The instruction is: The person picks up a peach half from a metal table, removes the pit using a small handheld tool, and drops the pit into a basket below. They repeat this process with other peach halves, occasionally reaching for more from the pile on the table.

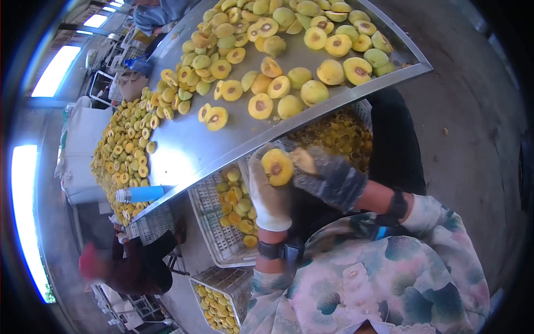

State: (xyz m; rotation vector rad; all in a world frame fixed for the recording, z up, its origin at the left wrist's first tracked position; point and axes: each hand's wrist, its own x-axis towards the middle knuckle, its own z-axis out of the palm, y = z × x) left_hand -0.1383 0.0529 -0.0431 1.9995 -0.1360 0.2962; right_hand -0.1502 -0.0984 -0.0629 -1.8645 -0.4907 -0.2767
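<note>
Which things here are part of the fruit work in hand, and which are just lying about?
In the work:
- left hand, holding a halved fruit
- right hand, on that fruit
- fruit halves on the metal table
- white crate of fruit under the hands

Lying about:
- blue bottle at the table edge
- lower crate
- a person seated alongside

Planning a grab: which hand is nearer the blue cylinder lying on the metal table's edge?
Left. The left hand, cupping a peach half, is off to one side of the blue cylinder, apart from it. The right hand is farther off, beyond the left hand.
</note>
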